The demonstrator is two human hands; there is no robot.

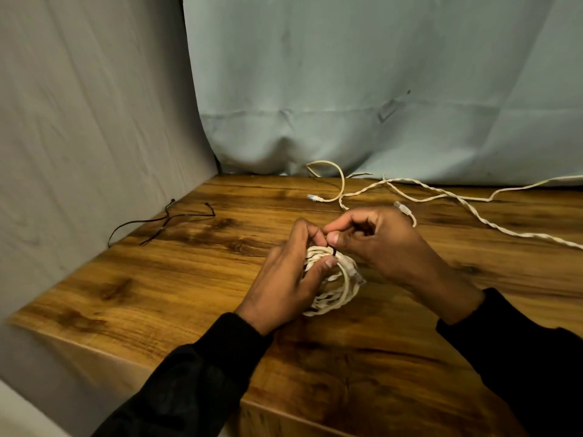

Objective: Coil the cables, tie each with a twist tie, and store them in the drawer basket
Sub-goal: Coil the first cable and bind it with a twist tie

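Low over the tabletop [362, 357], both hands meet at a coiled cream cable [339, 287]. The left hand [290, 275] comes in from the lower left in a black sleeve, fingers curled round the near-left side of the coil and thumb pressed on its top, so the grip holds the bundle. The right hand [383, 244] reaches in from the right, forefinger and thumb pinching the black twist tie [332, 250] (only a short bit shows) where it crosses the top of the coil, just beside the left thumb. Behind the hands, loose cream cables [441, 197] sprawl across the far side of the tabletop. Spare black twist ties [164, 220] lie well apart at the left edge.
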